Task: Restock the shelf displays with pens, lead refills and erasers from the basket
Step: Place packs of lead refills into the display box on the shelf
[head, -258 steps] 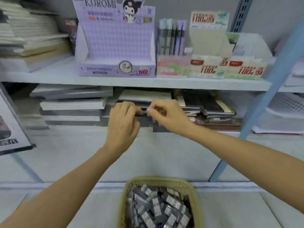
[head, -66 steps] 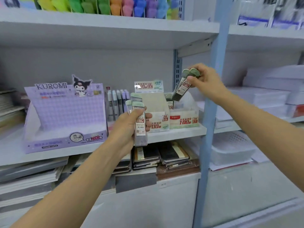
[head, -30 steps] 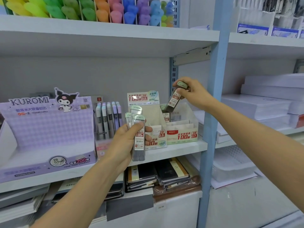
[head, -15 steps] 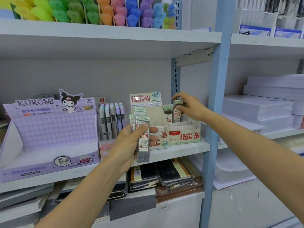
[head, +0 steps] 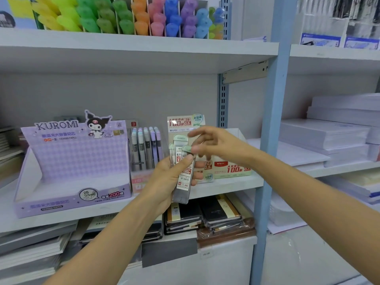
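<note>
The long white shelf (head: 226, 189) holds the displays. On its left end stands the purple Kuromi display box (head: 78, 161). Next to that is a rack of mechanical pencils (head: 146, 150). Then comes the lead refill display box (head: 232, 170) w/ red "100" print, partly hidden behind the hands.

The left hand (head: 164, 182) is in front of the shelf. Its fingers & thumb are curled tight round a small bunch of lead refill cases (head: 183, 183), held upright w/ caps on top. The right hand (head: 220, 147) is just above & beside them. Its fingers are spread apart and blurry, w/ nothing in them that I can see. One fingertip is at the green cap (head: 186, 149) of the front case; I can't tell if it touches.

Each case is prob. very light, made of hard, smooth plastic. They may slip, esp. when lying flat on each other. The leads inside prob. snap easily, so no dropping. Best place to pinch is the two flat sides near the cap end. Pull one case straight up out of the bunch, then stand it in the box.
</note>
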Demonstrator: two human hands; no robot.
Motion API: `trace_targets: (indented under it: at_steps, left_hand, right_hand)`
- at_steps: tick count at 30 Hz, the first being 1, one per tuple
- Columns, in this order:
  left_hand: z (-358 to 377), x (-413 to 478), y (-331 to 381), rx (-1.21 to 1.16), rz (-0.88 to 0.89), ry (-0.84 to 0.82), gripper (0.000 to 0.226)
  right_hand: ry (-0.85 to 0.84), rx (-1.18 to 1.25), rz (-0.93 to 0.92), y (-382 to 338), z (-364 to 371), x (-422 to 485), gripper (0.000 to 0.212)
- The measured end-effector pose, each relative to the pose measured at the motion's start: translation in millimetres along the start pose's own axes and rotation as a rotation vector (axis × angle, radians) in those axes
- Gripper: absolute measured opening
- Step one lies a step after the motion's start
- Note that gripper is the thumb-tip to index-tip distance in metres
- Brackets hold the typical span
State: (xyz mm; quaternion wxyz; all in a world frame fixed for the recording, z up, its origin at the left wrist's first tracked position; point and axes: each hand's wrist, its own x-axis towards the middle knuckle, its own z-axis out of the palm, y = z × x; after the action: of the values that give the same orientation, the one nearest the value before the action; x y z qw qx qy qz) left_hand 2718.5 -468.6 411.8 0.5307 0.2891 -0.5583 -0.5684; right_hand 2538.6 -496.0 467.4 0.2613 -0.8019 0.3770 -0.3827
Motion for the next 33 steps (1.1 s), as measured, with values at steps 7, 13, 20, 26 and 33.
trace_targets:
  at_steps: [7, 13, 20, 26, 33]
  left_hand:
    - [0.5, -11.9, 6.2, -0.047, -0.085, -0.061, 0.035]
    - [-3.9, -17.1, 6.5, 0.044, -0.077, -0.064, 0.035]
    - [5.3, -8.7, 11.2, 0.002, -0.032, -0.025, 0.036]
    - [6.2, 0.1, 13.2, 0.122, 0.084, 0.062, 0.027]
    - [7.8, 5.3, 9.0, 0.107, 0.089, 0.11, 0.021]
  right_hand:
    - [0.064, 0.165, 0.018, -0.2, 6.9, -6.8, 0.04]
    - [0.023, 0.107, 0.005, -5.8, 5.8, -13.4, 0.028]
    - [0.098, 0.118, 0.011, -11.1, -29.1, -21.1, 0.019]
    - [0.584, -0.281, -0.029, -6.0, -91.3, -12.1, 0.016]
    - [0.571, -0.521, 0.001, 27.7, -78.4, 6.9, 0.021]
